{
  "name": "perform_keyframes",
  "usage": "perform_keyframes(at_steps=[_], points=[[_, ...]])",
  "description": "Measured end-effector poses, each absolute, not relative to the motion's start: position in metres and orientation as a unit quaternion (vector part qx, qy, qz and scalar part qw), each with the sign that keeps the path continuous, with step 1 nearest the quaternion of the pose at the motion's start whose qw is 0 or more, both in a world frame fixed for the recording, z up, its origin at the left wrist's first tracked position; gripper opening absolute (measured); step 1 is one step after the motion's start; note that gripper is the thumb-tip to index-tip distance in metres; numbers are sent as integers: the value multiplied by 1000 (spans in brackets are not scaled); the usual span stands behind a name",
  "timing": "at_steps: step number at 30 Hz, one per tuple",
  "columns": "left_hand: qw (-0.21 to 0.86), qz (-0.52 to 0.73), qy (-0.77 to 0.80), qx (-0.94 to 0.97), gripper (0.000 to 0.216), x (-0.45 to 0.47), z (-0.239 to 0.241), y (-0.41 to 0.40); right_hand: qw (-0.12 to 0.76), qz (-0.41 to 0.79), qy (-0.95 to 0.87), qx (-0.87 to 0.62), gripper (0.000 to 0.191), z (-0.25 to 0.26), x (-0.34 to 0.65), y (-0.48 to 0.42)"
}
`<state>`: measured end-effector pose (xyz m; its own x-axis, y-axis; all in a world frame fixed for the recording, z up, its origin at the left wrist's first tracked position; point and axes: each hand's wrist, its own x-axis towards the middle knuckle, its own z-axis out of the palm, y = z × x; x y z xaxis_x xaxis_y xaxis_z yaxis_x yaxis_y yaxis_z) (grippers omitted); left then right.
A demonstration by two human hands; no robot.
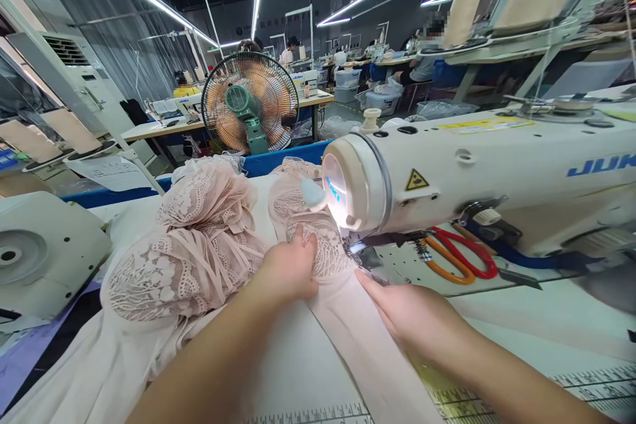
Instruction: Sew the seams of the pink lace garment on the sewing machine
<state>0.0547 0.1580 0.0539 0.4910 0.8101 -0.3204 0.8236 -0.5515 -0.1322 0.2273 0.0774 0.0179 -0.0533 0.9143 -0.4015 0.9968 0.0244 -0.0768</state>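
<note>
A pale pink lace garment (193, 245) lies bunched on the table, left of a white JUKI sewing machine (477, 172). My left hand (288, 268) grips the lace fabric just left of the needle area. My right hand (412, 311) lies flat on a smooth pink fabric strip (358, 338) that runs toward me from the presser foot (365, 255). The machine's lamp lights the lace under the needle. The needle itself is hidden by the machine head.
Red and orange scissors (457, 258) lie behind the machine arm. A standing fan (250, 104) faces me across the table. Another white machine part (44, 252) sits at the left. Other people work at tables in the back. A ruler strip (586, 384) runs along the table's near edge.
</note>
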Motion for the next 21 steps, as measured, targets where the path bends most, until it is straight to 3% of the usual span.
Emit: perform_keyframes(at_steps=[14,21], points=[[26,-145,526,838,81,52,51,174,6,-222,657,721,44,21,229,66],[-39,-99,536,838,67,56,51,166,-44,-152,739,655,42,0,249,46]])
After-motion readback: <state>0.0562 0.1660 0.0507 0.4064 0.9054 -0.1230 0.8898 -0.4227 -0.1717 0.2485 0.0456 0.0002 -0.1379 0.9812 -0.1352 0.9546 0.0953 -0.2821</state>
